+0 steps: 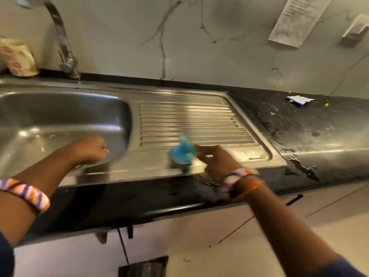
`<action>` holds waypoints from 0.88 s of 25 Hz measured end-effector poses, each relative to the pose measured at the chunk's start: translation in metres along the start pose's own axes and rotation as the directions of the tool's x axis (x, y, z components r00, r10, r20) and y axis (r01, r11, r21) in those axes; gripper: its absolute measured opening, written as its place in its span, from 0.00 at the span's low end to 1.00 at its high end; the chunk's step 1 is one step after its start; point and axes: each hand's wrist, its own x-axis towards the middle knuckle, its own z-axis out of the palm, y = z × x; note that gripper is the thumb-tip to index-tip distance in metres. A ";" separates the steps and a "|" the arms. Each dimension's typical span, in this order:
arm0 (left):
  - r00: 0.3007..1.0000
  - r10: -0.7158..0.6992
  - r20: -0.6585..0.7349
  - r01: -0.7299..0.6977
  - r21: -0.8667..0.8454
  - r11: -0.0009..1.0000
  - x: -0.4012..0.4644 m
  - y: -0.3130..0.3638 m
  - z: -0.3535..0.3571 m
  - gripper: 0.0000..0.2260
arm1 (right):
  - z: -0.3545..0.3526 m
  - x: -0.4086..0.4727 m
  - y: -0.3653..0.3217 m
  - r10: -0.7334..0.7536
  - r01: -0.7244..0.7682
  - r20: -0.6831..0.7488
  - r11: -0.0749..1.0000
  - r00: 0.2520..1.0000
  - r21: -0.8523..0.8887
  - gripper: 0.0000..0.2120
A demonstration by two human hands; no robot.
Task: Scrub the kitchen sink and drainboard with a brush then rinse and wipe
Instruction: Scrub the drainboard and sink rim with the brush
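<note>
my right hand [216, 162] fingers pinch blue brush [182, 150] on wet steel drainboard [249, 154]; light, stiff, slippery, grip top knob. left hand [92, 148] curled, empty, above sink [60, 116] edge.

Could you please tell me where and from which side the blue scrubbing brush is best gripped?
Probably by the raised blue top of the blue scrubbing brush, from the right: it stands bristles-down on the ribbed steel drainboard, and the right hand already reaches it there.

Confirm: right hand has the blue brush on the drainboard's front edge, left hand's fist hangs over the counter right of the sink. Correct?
Not quite. In the head view the left hand is curled over the sink basin, not the counter. The rest holds: right hand has the blue brush on the drainboard's front edge.
</note>
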 end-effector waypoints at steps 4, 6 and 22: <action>1.000 0.017 0.020 -0.016 -0.043 0.999 -0.024 -0.027 0.011 0.13 | -0.074 -0.012 0.071 0.377 -0.432 -0.313 0.893 0.872 -0.128 0.17; 1.000 0.002 -0.002 -0.002 -0.056 0.998 -0.030 -0.041 0.014 0.12 | -0.071 -0.006 0.073 0.432 -0.467 -0.315 0.883 0.845 -0.039 0.17; 0.842 -0.466 -0.272 0.443 -0.145 0.885 -0.121 -0.165 -0.031 0.12 | 0.139 0.083 -0.210 -0.212 -0.235 0.749 0.866 0.627 0.441 0.06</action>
